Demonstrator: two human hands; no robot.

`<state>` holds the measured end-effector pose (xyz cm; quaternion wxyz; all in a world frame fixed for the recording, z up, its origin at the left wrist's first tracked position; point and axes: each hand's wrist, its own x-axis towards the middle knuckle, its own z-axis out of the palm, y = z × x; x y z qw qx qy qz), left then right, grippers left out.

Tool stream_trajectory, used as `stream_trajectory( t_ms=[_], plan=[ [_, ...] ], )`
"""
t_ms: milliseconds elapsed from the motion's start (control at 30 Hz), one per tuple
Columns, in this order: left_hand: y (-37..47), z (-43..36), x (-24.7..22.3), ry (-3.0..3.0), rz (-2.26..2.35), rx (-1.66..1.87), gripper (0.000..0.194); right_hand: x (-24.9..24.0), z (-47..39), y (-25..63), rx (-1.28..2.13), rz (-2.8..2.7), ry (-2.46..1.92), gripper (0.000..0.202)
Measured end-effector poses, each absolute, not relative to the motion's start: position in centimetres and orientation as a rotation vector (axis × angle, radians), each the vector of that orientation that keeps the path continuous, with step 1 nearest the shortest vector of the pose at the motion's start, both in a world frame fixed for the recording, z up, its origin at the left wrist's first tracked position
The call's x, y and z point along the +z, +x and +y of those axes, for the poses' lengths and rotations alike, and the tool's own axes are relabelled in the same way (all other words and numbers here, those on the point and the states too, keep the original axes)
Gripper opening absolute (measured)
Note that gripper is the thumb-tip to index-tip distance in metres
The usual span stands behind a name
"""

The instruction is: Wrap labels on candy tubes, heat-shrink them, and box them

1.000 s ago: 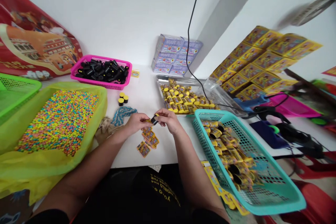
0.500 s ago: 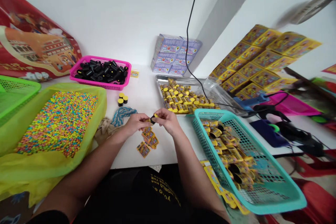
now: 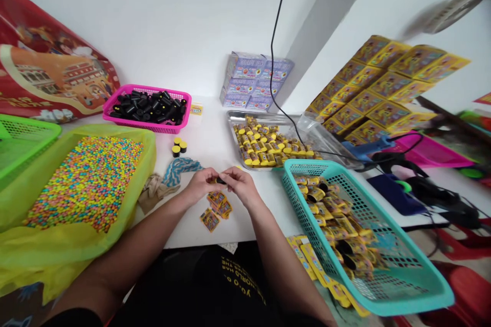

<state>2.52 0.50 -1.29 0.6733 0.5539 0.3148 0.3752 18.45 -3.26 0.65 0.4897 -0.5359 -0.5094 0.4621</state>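
A person's bare hands work close together over a white table (image 3: pixel 247 227), just beyond a small pile of printed labels (image 3: pixel 220 205). The left hand (image 3: pixel 201 185), fingers curled, grips a small black container (image 3: pixel 220 181) from one side, while the right hand (image 3: pixel 240 184) pinches it from the other, fingertips nearly meeting the left's; the container is largely hidden between them, just beyond the pile. A single label (image 3: pixel 209 219) lies at the pile's near left side

Left of the pile and farther from the person sit a striped blue cloth (image 3: pixel 178 169), a beige cloth (image 3: pixel 155 189) and three yellow-topped black containers (image 3: pixel 183 146) in a tight cluster. Well apart beyond them, still left of the pile, a pink basket (image 3: pixel 141 124) holds many black cylinders (image 3: pixel 153 108). A yellow-lined tub (image 3: pixel 151 145) of multicoloured candies (image 3: pixel 92 179) stands farther left of the pile. Right of the pile and beyond it, a metal tray (image 3: pixel 253 168) bears yellow-wrapped containers (image 3: pixel 264 145), with purple boxes (image 3: pixel 247 82) stacked behind; to the pile's right, a teal basket (image 3: pixel 406 273) carries more wrapped pieces (image 3: pixel 341 225)
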Motion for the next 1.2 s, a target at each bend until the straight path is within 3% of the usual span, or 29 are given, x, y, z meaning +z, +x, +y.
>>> stream_trajectory(
  t_ms=[233,500,867,1000,1200],
  plan=[
    [2.3,0.4,-1.1,1.182,0.684,0.811,0.035,1.2,-3.7,19.2,1.083,-1.291,-1.229,0.036],
    [2.4,0.3,-0.8,0.846,0.562,0.820,0.036,1.0,-4.9,17.8,0.662,-1.602,-1.239,0.024],
    [2.5,0.3,-0.8,0.779,0.501,0.706,0.042,0.9,-4.6,17.6,0.771,-1.622,-1.192,0.024],
    [2.4,0.5,-0.6,0.689,0.525,0.676,0.048,0.8,-4.7,17.4,0.606,-1.484,-1.179,0.023],
    [2.4,0.6,-0.7,0.701,0.585,0.832,0.038,0.2,-5.2,16.9,0.321,-1.489,-1.184,0.023]
  ],
)
